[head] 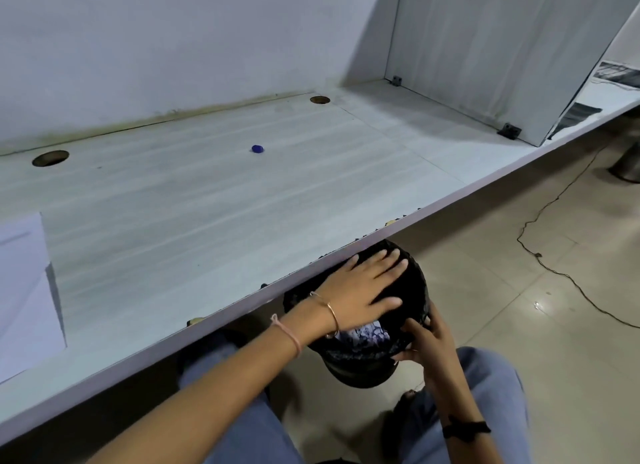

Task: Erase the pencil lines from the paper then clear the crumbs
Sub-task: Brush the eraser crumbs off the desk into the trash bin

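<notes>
Desk (207, 221) middle open, blue eraser (257, 149) alone, paper (24, 290) left, partition (485, 47) right, bin (360, 375) below edge

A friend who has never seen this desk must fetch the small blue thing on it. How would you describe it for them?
Start at the long pale desk against the wall. Roughly between its two round cable holes lies a small rounded blue lump, likely the eraser. It is the only blue thing there, far from the white paper at the left.

Dim, cool light; glare spot on floor tile (537, 305); wide-angle bending at edges; soft blur.
</notes>
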Tool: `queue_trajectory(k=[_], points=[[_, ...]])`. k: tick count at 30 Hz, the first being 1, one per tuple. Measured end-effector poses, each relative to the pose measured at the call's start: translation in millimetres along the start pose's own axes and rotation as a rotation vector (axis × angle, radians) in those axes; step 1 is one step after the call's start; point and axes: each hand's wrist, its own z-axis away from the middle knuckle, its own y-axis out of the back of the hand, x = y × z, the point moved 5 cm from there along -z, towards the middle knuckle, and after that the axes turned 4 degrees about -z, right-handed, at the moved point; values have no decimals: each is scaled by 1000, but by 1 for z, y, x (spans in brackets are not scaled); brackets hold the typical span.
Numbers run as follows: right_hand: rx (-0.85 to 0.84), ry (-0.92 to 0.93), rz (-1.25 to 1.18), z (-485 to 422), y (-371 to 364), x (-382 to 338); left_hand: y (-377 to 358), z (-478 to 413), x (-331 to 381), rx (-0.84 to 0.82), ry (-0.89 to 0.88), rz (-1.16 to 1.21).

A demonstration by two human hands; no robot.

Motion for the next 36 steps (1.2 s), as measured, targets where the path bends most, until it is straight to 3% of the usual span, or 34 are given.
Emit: queue_trajectory(k=[3, 5, 7, 11, 16, 20, 24, 26, 29, 33, 36], points=[[-17, 1, -10, 1, 3, 0, 11, 1, -21, 123, 228, -61], [-2, -5, -3, 0, 6, 2, 8, 4, -45, 96, 383, -96], [6, -5, 9, -1, 6, 3, 5, 2, -62, 30, 393, -149], [-3, -9, 29, -2, 6, 8, 20, -11, -91, -33, 431, -31], [0, 2, -1, -4, 7, 7, 41, 22, -125, 130, 584, 28], [-21, -1, 1, -5, 0, 7, 46, 91, -175, 209, 902, 92], [-56, -7, 25, -3, -7, 7, 28, 152, -202, 133, 1202, 184], [-62, -9, 39, -2, -9, 8, 16, 146, -202, 89, 1178, 125], [-63, -15, 51, -1, -12, 10, 6, 90, -176, 51, 952, -31], [-71, -30, 77, 1, -18, 10, 9, 14, -82, 102, 606, 114], [-86, -12, 64, 3, -19, 7, 19, 13, -24, 63, 327, 264]])
